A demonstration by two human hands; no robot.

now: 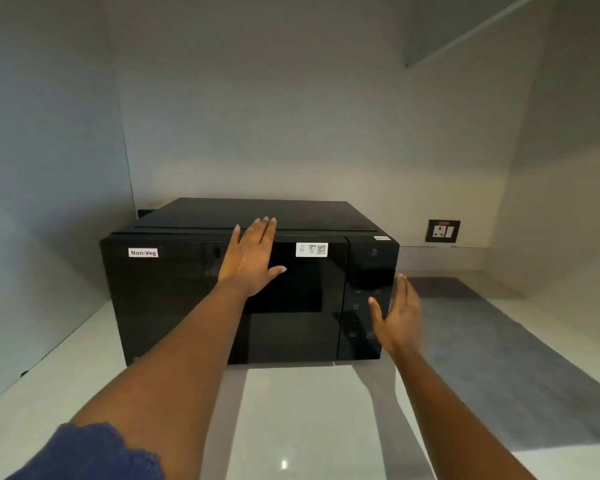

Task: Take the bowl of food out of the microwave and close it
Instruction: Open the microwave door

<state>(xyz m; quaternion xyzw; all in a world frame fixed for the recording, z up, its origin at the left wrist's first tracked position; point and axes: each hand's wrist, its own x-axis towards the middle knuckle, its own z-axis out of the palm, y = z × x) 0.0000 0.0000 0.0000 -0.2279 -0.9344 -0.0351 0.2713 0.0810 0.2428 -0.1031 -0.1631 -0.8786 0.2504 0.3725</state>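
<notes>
Microwave (194,299) shut, black, on counter (309,420). Left hand (252,258) flat, fingers spread, on door. Right hand (397,317) open, holding nothing, beside buttons.

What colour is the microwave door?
Glossy black microwave door, seen in the head view.

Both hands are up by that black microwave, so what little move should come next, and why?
Probably pulling the door open. The black microwave looks shut, so no bowl can be seen. The left hand lies open and flat against the glossy door near its top edge; the right hand, open, hovers by the control panel, holding nothing.
</notes>
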